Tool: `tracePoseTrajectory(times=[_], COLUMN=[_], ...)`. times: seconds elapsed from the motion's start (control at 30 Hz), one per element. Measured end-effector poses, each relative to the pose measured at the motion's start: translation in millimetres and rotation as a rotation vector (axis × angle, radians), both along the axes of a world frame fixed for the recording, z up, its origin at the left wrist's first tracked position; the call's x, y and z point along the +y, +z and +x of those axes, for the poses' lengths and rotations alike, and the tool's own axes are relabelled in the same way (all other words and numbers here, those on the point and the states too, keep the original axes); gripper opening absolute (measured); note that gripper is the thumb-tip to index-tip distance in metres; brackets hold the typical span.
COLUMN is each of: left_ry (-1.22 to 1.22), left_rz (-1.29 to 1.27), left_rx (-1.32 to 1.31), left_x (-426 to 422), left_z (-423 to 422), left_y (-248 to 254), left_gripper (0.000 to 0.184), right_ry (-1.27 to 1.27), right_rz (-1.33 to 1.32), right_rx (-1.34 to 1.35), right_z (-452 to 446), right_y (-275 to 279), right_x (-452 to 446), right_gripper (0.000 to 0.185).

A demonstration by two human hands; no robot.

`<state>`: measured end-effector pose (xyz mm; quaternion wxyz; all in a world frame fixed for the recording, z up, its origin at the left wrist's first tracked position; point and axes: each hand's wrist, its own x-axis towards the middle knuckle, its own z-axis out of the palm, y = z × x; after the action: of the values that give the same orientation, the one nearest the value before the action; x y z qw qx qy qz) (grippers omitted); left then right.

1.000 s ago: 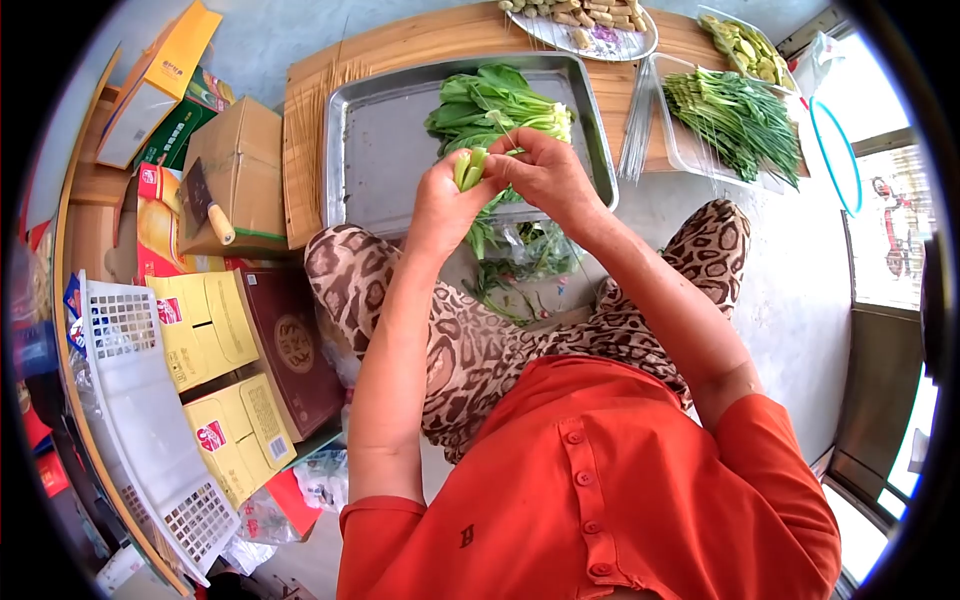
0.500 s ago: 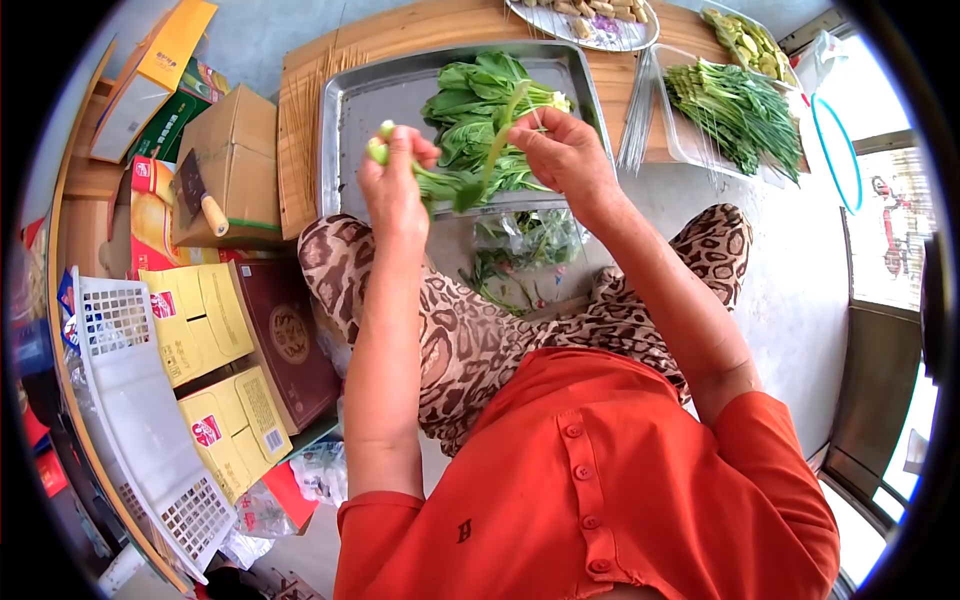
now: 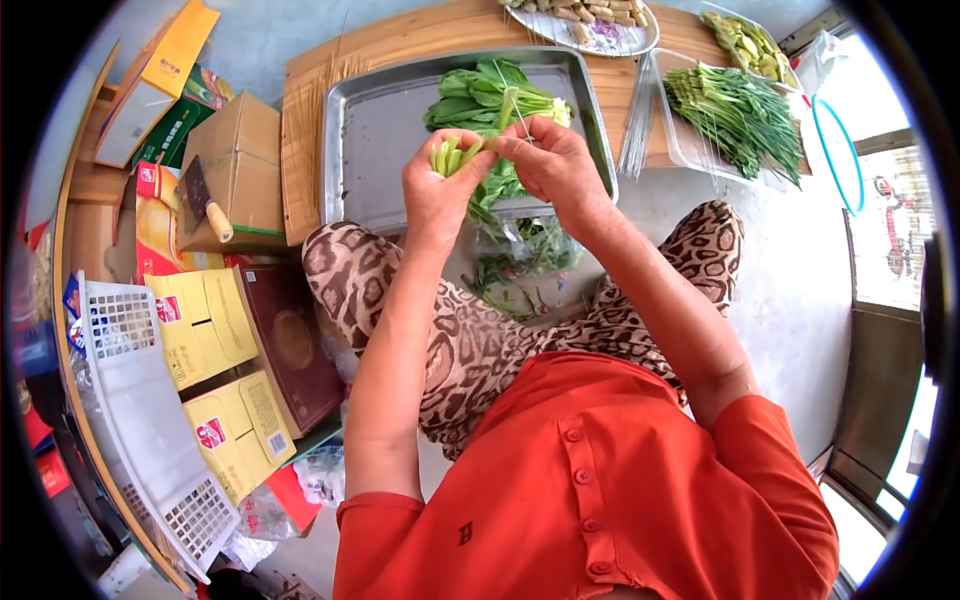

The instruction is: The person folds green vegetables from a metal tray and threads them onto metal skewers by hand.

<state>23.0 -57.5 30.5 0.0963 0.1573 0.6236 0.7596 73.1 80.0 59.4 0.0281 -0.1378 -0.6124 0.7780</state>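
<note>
Over the near edge of a metal tray (image 3: 370, 130), my left hand (image 3: 437, 190) is closed round several pale green stems (image 3: 455, 157), their cut ends pointing up and left. My right hand (image 3: 553, 170) pinches a thin skewer beside it, and its fingers meet those of my left hand. One green stalk (image 3: 508, 108) stands up between the hands, at the skewer; whether it is pierced is hard to tell. Leafy greens (image 3: 480, 95) lie in the tray behind my hands, and more leaves hang below my left hand.
Loose skewers (image 3: 637, 120) lie between the tray and a clear bin of long greens (image 3: 735, 120). Behind are a plate (image 3: 640, 38) of skewered food and another container (image 3: 750, 48). Boxes, a cleaver (image 3: 208, 203) and a white basket (image 3: 130, 400) are at the left.
Half a second ago my hands were apart, the left further left with its stems. They have come back together, and the stalk now stands between them.
</note>
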Motion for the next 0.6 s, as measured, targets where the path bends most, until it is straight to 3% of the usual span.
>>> tracePoseTrajectory(times=[0.33, 0.6], left_ry=[-0.096, -0.129], left_rz=[0.298, 0.370], left_rx=[-0.390, -0.437], left_x=[-26.4, -30.2], left_z=[-12.6, -13.0], left_y=[11.2, 6.8], left_gripper=[0.024, 0.023], right_ry=[0.141, 0.325], right_rz=[0.082, 0.190], right_rx=[0.022, -0.005], right_z=[31.3, 49.7], right_y=[16.4, 34.7], right_x=[8.1, -0.3], right_gripper=[0.019, 0.024])
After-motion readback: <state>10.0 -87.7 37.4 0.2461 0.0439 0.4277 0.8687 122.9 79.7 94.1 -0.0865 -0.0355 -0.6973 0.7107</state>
